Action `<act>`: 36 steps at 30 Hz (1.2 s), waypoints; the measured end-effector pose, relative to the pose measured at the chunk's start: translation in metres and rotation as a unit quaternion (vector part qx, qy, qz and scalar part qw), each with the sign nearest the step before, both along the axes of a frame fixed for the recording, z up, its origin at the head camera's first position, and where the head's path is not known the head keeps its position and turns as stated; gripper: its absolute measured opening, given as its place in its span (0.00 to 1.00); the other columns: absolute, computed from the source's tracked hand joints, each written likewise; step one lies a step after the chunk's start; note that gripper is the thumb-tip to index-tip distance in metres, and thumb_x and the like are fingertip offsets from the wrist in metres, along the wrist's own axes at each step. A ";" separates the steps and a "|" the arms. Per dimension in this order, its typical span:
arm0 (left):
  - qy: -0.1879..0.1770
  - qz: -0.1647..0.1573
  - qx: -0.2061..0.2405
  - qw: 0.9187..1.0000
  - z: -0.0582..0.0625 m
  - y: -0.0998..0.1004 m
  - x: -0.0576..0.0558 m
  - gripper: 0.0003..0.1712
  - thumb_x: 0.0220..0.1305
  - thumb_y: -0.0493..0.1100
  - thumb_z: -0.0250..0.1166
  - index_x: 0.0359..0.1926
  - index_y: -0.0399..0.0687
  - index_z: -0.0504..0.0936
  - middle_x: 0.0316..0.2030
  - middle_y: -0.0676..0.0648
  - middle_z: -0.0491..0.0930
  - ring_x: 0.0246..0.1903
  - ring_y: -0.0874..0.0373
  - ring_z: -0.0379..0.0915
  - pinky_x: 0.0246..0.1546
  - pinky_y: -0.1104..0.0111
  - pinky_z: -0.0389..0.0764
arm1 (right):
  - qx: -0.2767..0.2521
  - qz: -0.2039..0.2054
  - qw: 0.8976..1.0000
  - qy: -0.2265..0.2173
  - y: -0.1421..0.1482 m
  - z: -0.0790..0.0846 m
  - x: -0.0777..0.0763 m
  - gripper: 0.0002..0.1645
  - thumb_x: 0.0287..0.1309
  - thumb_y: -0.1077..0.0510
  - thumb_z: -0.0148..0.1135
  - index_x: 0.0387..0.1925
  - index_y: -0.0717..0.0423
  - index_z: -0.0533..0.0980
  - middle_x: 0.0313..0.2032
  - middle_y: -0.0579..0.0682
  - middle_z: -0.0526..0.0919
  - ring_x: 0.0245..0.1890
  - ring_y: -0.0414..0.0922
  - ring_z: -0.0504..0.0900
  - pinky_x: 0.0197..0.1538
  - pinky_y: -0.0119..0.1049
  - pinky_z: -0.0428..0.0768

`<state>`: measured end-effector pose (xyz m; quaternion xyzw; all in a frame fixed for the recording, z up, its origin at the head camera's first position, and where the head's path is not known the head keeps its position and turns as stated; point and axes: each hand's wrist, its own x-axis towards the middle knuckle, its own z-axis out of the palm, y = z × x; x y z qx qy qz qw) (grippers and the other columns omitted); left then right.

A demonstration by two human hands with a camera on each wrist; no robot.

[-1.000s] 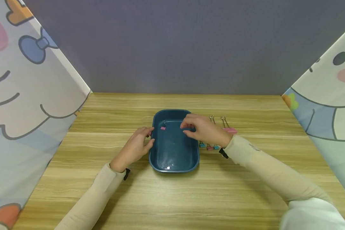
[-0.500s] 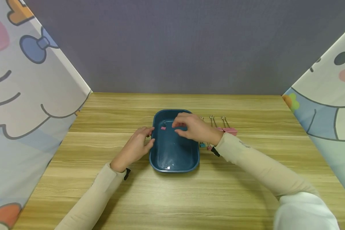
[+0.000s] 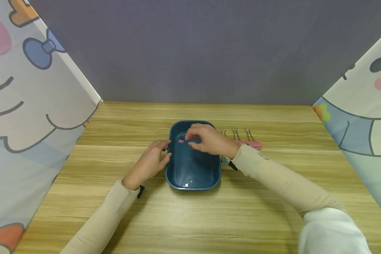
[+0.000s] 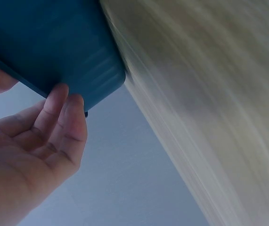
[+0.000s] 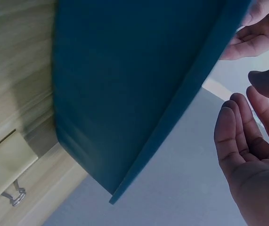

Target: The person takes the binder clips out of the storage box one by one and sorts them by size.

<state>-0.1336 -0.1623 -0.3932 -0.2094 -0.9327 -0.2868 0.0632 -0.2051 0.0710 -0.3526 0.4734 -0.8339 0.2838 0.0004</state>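
Note:
A deep blue rectangular tray (image 3: 193,186) sits on the wooden table. Inside it, toward the far left, lies a small pink binder clip (image 3: 181,141). My left hand (image 3: 149,160) is at the tray's left side; the left wrist view has its fingertips against the outer wall, fingers loosely bent. Over the tray hovers my right hand (image 3: 211,140), just right of the pink clip. Its fingers are loosely curved, thumb apart, and nothing shows between them in the right wrist view.
Right of the tray lie several binder clips: a large pink one (image 3: 254,145), a small teal one (image 3: 224,160) and others partly hidden by my right arm. A pale yellow clip (image 5: 7,165) shows in the right wrist view. A grey panel (image 3: 206,53) stands behind the table.
My right hand has moved left across the tray toward the small pink clip, its arm now covering some small clips at the right. My left hand stays at the tray's side.

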 end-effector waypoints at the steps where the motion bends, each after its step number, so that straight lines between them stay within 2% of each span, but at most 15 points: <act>1: 0.000 0.000 0.000 1.000 0.000 0.000 0.000 0.24 0.61 0.36 0.63 0.57 0.29 0.72 0.38 0.44 0.74 0.38 0.49 0.69 0.39 0.61 0.74 | 0.001 -0.001 1.000 -0.002 -0.001 0.000 -0.001 0.08 0.54 0.62 0.66 0.38 0.53 0.79 0.37 0.50 0.79 0.35 0.46 0.78 0.40 0.36 0.77; 9: 0.005 0.001 0.001 1.000 0.000 0.001 -0.001 0.24 0.61 0.36 0.63 0.57 0.29 0.72 0.38 0.43 0.74 0.39 0.49 0.70 0.39 0.60 0.74 | 0.020 -0.004 1.000 -0.013 -0.010 -0.005 -0.011 0.07 0.55 0.62 0.65 0.38 0.55 0.80 0.38 0.50 0.79 0.36 0.47 0.79 0.40 0.33 0.76; 17: 0.007 -0.003 0.002 1.000 -0.002 0.002 -0.001 0.25 0.61 0.36 0.63 0.57 0.28 0.72 0.39 0.42 0.75 0.39 0.49 0.69 0.39 0.60 0.74 | 0.051 -0.012 0.997 -0.048 -0.015 -0.013 -0.020 0.09 0.56 0.62 0.64 0.40 0.57 0.80 0.38 0.52 0.79 0.39 0.47 0.79 0.42 0.35 0.76; 30: -0.001 -0.005 0.001 1.000 0.001 0.003 0.000 0.24 0.62 0.36 0.62 0.58 0.29 0.72 0.40 0.42 0.75 0.40 0.50 0.69 0.39 0.61 0.74 | 0.075 -0.008 0.996 -0.058 -0.022 -0.022 -0.030 0.07 0.56 0.62 0.65 0.38 0.55 0.81 0.37 0.50 0.78 0.38 0.44 0.77 0.42 0.35 0.75; 36: -0.007 -0.001 0.000 1.000 0.001 0.002 0.000 0.25 0.62 0.36 0.62 0.58 0.29 0.71 0.40 0.42 0.74 0.40 0.50 0.68 0.38 0.62 0.73 | 0.116 -0.018 0.990 -0.076 -0.028 -0.025 -0.035 0.08 0.57 0.61 0.65 0.40 0.54 0.81 0.37 0.48 0.78 0.37 0.43 0.76 0.42 0.34 0.74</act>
